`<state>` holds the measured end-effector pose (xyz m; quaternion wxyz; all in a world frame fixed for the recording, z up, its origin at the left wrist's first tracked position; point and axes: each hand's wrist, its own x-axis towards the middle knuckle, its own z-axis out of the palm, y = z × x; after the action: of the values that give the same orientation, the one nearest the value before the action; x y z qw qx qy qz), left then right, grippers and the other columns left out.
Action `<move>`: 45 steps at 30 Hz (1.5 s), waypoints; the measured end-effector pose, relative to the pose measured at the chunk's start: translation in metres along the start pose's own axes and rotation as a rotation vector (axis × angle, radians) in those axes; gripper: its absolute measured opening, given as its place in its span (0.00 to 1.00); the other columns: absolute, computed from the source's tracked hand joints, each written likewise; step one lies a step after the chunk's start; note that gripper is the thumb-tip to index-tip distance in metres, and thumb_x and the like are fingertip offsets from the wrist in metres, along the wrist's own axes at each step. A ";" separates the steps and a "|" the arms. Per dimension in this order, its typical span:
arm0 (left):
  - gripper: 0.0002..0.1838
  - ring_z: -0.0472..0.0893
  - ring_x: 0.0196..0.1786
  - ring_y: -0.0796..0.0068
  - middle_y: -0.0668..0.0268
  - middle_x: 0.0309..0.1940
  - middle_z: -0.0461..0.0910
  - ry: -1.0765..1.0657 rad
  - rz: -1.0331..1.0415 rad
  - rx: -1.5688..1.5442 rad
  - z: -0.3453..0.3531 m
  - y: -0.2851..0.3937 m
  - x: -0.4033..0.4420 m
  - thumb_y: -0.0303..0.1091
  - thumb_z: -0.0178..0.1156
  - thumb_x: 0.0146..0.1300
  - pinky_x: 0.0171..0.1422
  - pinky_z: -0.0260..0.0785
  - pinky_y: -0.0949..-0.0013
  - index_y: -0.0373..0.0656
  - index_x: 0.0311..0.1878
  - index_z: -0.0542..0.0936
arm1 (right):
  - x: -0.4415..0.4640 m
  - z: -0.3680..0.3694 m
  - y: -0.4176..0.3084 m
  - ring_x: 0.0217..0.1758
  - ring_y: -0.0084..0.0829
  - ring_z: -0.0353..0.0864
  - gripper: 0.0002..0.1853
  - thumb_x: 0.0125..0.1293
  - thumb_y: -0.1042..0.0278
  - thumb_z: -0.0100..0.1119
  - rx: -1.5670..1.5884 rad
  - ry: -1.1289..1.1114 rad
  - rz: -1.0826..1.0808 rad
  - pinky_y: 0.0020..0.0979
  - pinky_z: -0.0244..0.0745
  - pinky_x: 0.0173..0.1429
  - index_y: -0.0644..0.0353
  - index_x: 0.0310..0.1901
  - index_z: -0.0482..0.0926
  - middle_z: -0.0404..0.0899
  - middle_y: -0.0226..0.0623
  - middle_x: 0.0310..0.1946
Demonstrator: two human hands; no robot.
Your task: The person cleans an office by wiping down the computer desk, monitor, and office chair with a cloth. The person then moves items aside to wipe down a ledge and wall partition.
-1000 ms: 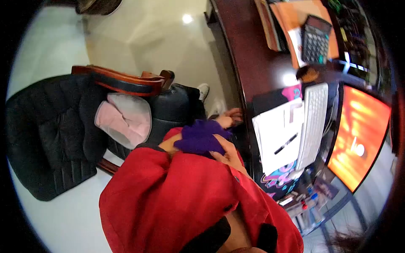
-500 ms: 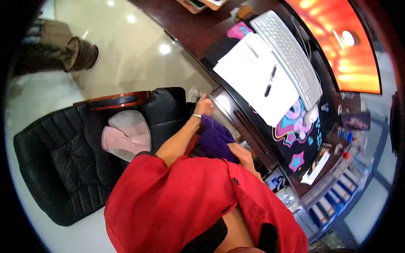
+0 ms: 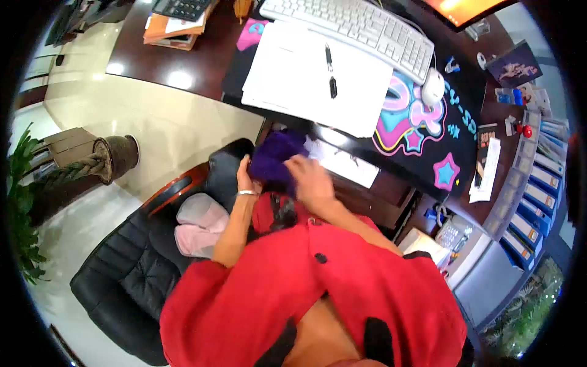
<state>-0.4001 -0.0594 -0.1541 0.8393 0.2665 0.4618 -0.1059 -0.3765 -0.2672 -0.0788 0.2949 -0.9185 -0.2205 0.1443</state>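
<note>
A bunched purple cloth [image 3: 274, 160] lies between my two hands, just in front of the desk edge. My left hand [image 3: 246, 178], with a white band at the wrist, grips its left side. On the other side, my right hand [image 3: 312, 182] has its fingers curled onto the cloth; the fingertips are slightly blurred. Beside the cloth, an open drawer [image 3: 382, 194] under the desktop shows white papers [image 3: 351, 166] with a thin dark item on them. Part of the cloth's underside is hidden by my hands and red top.
Above, the desk holds a stack of paper [image 3: 306, 92] with a pen [image 3: 331, 70], a keyboard [image 3: 361, 30], a mouse [image 3: 433, 87] and a patterned desk mat [image 3: 422, 165]. A black chair [image 3: 140, 269] with a pink cushion [image 3: 199, 226] stands at left. Blue binders [image 3: 531, 211] line the right.
The view has turned and shifted. My right hand has come up over the cloth, which is now more bunched between both hands. The drawer's papers have come into view.
</note>
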 end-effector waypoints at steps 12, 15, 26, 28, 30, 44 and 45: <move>0.29 0.75 0.55 0.72 0.62 0.52 0.78 -0.140 0.090 0.947 -0.024 0.032 0.038 0.52 0.42 0.74 0.62 0.64 0.69 0.34 0.58 0.74 | 0.021 -0.008 0.006 0.47 0.42 0.73 0.26 0.46 0.65 0.65 0.072 0.048 0.029 0.40 0.76 0.45 0.65 0.50 0.77 0.76 0.41 0.45; 0.29 0.73 0.57 0.71 0.61 0.52 0.77 -0.310 0.170 1.196 0.002 0.043 0.029 0.51 0.34 0.76 0.64 0.63 0.68 0.35 0.61 0.71 | 0.058 0.007 -0.020 0.48 0.41 0.73 0.28 0.47 0.65 0.65 0.100 -0.014 0.127 0.39 0.75 0.47 0.65 0.53 0.76 0.76 0.39 0.45; 0.10 0.80 0.35 0.49 0.54 0.29 0.80 -0.578 0.746 2.274 0.105 0.108 -0.008 0.38 0.59 0.61 0.40 0.73 0.50 0.41 0.34 0.79 | -0.059 -0.055 0.004 0.47 0.43 0.74 0.24 0.46 0.69 0.65 0.211 -0.033 0.293 0.41 0.75 0.50 0.59 0.50 0.78 0.76 0.37 0.45; 0.10 0.80 0.41 0.53 0.58 0.36 0.80 -0.821 0.906 2.076 0.130 0.089 -0.019 0.37 0.61 0.60 0.45 0.73 0.53 0.43 0.41 0.79 | -0.091 -0.084 0.001 0.48 0.43 0.74 0.24 0.46 0.69 0.65 0.176 0.058 0.334 0.41 0.74 0.50 0.58 0.49 0.78 0.77 0.37 0.46; 0.18 0.76 0.54 0.55 0.58 0.51 0.77 -1.160 1.002 1.916 0.146 0.055 -0.017 0.38 0.62 0.60 0.55 0.71 0.57 0.45 0.53 0.77 | -0.118 -0.100 0.022 0.49 0.44 0.74 0.24 0.47 0.70 0.64 0.054 0.256 0.423 0.41 0.74 0.51 0.57 0.50 0.77 0.77 0.38 0.48; 0.33 0.64 0.69 0.58 0.62 0.61 0.72 -1.425 1.025 2.460 0.135 -0.057 0.007 0.63 0.50 0.64 0.75 0.45 0.42 0.45 0.60 0.75 | -0.084 -0.019 0.068 0.34 0.53 0.81 0.11 0.54 0.62 0.55 0.232 0.454 0.623 0.48 0.76 0.41 0.63 0.30 0.77 0.80 0.51 0.30; 0.33 0.64 0.69 0.58 0.62 0.61 0.72 -1.414 1.030 2.462 0.134 -0.059 0.006 0.63 0.50 0.64 0.75 0.45 0.42 0.45 0.60 0.75 | -0.083 -0.010 0.062 0.35 0.54 0.80 0.12 0.55 0.62 0.55 0.372 0.554 0.596 0.46 0.75 0.41 0.64 0.31 0.78 0.80 0.51 0.30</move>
<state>-0.3249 -0.1813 -0.1219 0.0858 0.8069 -0.5410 -0.2209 -0.4241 -0.3581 -0.0975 0.4484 -0.8773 0.1707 0.0089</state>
